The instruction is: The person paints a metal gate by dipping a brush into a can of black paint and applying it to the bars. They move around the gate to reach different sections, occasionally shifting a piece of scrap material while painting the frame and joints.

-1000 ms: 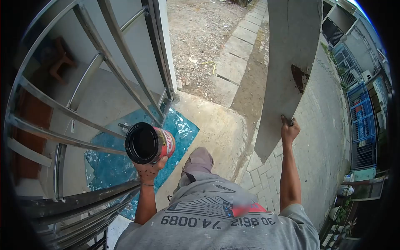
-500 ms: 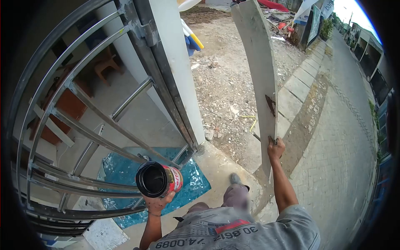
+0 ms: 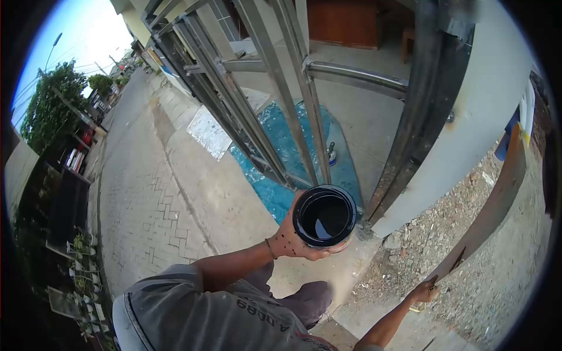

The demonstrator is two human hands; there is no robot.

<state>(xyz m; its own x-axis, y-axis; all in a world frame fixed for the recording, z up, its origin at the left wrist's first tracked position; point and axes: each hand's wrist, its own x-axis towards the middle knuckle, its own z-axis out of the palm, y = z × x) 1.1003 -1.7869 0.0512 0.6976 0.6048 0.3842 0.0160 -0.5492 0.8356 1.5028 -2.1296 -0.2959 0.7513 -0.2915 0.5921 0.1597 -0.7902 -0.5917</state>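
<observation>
1. Head view, left hand: the left hand (image 3: 291, 238) sits just below the centre of the picture and is wrapped around the side of an open paint can (image 3: 325, 217), fingers curled under its lower rim. A thin band circles the wrist, and dark specks dot the back of the hand.
2. Head view, the can: it stands upright with its mouth facing the camera, and dark glossy liquid fills the inside. It is held in the air in front of the foot of the metal gate (image 3: 275, 99).
3. Head view, right hand: at about 5 o'clock from the can, the right hand (image 3: 422, 291) is closed on the lower end of a long flat board (image 3: 490, 205). The board rises from the hand toward 1 o'clock, tilted, over gravelly ground (image 3: 497, 281).
4. Head view, surroundings: at 12 o'clock from the can, a blue tarp (image 3: 281, 140) lies under the gate bars, with a small bottle (image 3: 331, 155) standing on it. A white pillar (image 3: 468, 128) stands at 2 o'clock, just beside the gate's dark frame. A paved brick road (image 3: 140, 199) runs off toward 10 o'clock. The person's grey shirt (image 3: 193, 316) fills the bottom edge.
</observation>
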